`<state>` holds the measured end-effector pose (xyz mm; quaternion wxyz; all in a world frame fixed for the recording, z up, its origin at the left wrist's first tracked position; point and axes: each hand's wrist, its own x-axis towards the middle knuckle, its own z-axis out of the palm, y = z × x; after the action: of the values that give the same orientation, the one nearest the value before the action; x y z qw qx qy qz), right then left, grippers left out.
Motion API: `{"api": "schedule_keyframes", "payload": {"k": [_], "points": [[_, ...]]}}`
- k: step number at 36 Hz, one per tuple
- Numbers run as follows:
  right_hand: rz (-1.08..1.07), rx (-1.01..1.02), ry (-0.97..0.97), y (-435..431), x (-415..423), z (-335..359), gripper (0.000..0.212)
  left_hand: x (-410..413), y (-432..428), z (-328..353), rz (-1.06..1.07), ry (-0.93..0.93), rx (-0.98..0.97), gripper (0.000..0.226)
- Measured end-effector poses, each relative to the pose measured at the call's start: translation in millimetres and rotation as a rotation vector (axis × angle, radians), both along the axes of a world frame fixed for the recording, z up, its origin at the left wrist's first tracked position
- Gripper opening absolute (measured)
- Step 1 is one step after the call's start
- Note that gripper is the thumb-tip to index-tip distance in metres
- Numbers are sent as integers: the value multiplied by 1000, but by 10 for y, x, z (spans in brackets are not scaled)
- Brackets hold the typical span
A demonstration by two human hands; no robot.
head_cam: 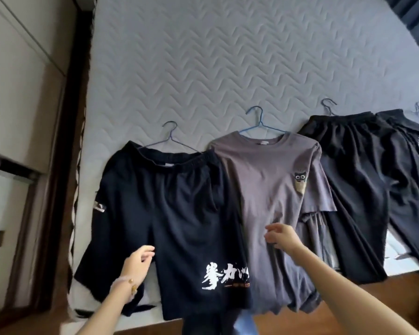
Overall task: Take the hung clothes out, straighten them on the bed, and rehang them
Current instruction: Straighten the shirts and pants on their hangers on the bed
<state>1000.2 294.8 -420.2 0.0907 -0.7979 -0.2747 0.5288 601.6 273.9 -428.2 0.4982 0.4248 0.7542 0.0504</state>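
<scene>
Several garments lie side by side on the bed (228, 56), each on a wire hanger. Dark navy shorts (165, 209) with white lettering lie at the left on a blue hanger (171, 137). A grey T-shirt (266, 189) with a small owl patch lies in the middle on a blue hanger (260, 123). Black trousers (356, 180) lie to its right, and another black garment (411, 165) is at the far right. My left hand (137, 262) hovers over the shorts' left leg with fingers loosely curled. My right hand (279, 235) is over the T-shirt's lower front, fingers relaxed, holding nothing.
The quilted grey mattress stretches far beyond the clothes. A dark wooden bed frame (65, 165) runs along the left, with a pale wardrobe (15, 93) beside it. Wooden floor (373, 305) shows at the bottom right, where the clothes' hems hang over the bed edge.
</scene>
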Motion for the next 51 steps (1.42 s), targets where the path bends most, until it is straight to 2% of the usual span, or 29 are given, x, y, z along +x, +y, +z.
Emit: {"api": "schedule_keyframes", "payload": {"k": [6,11,17,22,26,33,39,41,44,47,49,51], "points": [[47,-112,80,-460,-470,-261,27,-205,-692,-171,155,36,-46,20],[106,-146,152,-667,-1020,-537,27,-364,-1065,-279,205,98,-73,30],[119,-138,247,-887,-1785,-707,20,-639,-1215,-299,216,164,-10,32],[89,-90,281,-1009,-2280,-745,27,-1062,-1092,-400,257,257,40,39],[50,-66,269,-1041,-2673,-825,33,-1444,-793,-524,196,323,51,48],[22,-45,169,-1028,-3449,-988,48,-1998,-305,-786,34,268,67,54],[-27,15,147,-967,-3787,-913,59,-2093,-127,-963,12,227,83,49],[-70,17,161,-947,-3838,-880,52,-2094,-123,-1003,56,208,103,42],[-74,20,142,-935,-3896,-866,28,-2120,-156,-1039,91,205,79,31],[-103,19,133,-955,-3917,-884,20,-2177,-227,-1022,72,160,83,13],[-152,22,160,-985,-3919,-901,17,-2233,-302,-978,113,91,119,16],[-201,8,181,-1019,-3911,-929,17,-2311,-405,-898,243,7,93,29]]}}
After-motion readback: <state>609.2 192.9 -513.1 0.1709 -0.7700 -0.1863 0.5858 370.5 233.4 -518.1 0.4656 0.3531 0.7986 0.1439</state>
